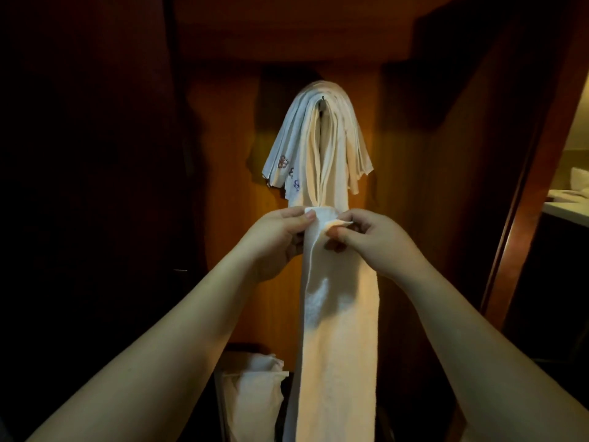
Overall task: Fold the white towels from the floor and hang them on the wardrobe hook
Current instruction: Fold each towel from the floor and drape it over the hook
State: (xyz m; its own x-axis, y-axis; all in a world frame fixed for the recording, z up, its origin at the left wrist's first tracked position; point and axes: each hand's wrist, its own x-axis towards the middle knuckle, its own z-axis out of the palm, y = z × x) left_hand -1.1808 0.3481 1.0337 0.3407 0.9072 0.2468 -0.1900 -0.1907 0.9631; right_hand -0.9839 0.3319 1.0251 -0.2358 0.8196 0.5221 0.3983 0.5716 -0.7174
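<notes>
We hold one long, narrow-folded white towel (338, 330) just below the wardrobe hook (323, 97). Our left hand (280, 237) pinches its top left corner and our right hand (366, 240) pinches the top right corner, both hands closed on cloth. The rest of the strip hangs straight down from the hook's line toward the floor. On the hook itself a thick bundle of folded towels (318, 138) is already draped, some with small embroidered flowers (282, 161) at the left. Low and left of the hook lie more white towels (255, 387), not yet folded.

To do this step well, we judge we should square the two top corners, keep the long edges matched, find the middle of the strip, then lift it over the hook without dragging the hanging bundle off.
</notes>
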